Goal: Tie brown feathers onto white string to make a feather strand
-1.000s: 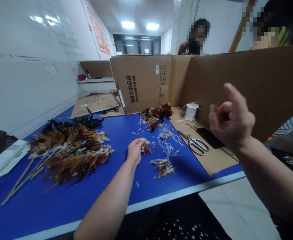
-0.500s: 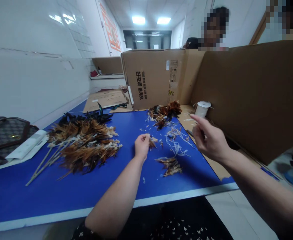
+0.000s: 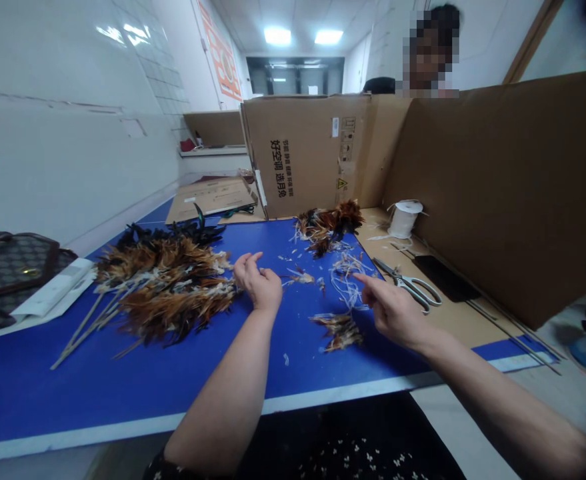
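My left hand [image 3: 259, 283] is beside the right end of a brown feather pile [image 3: 173, 287], fingers loosely spread; nothing shows in it. Above tangled white strings [image 3: 347, 283] is my right hand [image 3: 397, 310], index finger stretched forward and the others curled; I see nothing held. Between the hands lies a small pale feather tuft [image 3: 303, 277]. A brown feather bunch [image 3: 340, 331] rests nearer the front edge, left of my right hand. Scissors [image 3: 413, 283] with grey handles lie just beyond that hand on the cardboard.
A white string spool [image 3: 405, 220] stands by tall cardboard walls [image 3: 497, 187]. Dark brown feathers [image 3: 330, 223] lie at the back. Thin rods [image 3: 517, 333] and a black flat piece [image 3: 447, 277] are at right. A handbag [image 3: 17, 273] sits far left. A person [image 3: 430, 53] is behind the cardboard.
My left hand has let go of the small feather tuft and moved left to the pile. My right hand has come down and left towards the strings, uncovering the scissors.
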Demonstrator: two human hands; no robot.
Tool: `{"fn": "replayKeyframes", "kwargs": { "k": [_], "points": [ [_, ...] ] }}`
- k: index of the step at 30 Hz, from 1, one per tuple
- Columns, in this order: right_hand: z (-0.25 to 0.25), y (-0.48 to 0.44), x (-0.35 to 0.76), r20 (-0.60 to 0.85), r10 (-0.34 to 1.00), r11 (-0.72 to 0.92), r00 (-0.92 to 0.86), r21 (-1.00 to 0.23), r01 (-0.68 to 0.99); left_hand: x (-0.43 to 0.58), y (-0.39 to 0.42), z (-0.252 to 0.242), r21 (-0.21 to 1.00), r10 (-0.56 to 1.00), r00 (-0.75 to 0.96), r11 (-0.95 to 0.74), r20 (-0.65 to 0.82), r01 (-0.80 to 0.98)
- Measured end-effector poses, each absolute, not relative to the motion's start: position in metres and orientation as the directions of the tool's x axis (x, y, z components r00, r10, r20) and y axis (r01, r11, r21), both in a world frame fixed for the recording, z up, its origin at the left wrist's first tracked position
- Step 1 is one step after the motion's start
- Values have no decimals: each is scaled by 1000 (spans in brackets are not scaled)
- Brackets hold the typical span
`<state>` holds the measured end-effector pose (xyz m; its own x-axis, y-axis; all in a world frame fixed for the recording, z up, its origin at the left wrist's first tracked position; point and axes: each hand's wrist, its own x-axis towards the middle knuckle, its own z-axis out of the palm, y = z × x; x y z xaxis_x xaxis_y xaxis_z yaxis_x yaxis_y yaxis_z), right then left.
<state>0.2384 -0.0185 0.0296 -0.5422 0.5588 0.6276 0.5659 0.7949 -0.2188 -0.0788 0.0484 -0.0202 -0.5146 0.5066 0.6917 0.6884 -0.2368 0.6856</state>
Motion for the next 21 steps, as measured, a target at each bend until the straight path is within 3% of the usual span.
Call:
{"fn": "replayKeyframes", "kwargs": {
  "k": [3, 5, 11, 17, 21],
  "points": [
    [16, -24, 243, 655, 573, 780, -493, -250, 574, -74, 47, -20, 582, 481, -410, -290, 775, 759],
    [11, -26, 246, 681, 579, 767, -448, -269, 582, -69, 48, -23, 514, 545, -264, -376, 795, 771],
    [16, -33, 254, 614, 619, 761, -490, -315, 567, -53, 52, -43, 466, 728, 135, -558, 672, 687],
    [35, -37, 251, 351, 656, 754, -668, -323, 572, -51, 52, -46, 503, 741, 135, -566, 658, 653],
    [42, -40, 243, 258, 657, 748, -709, -342, 569, -50, 50, -43, 529, 754, 118, -553, 646, 644]
  ]
}}
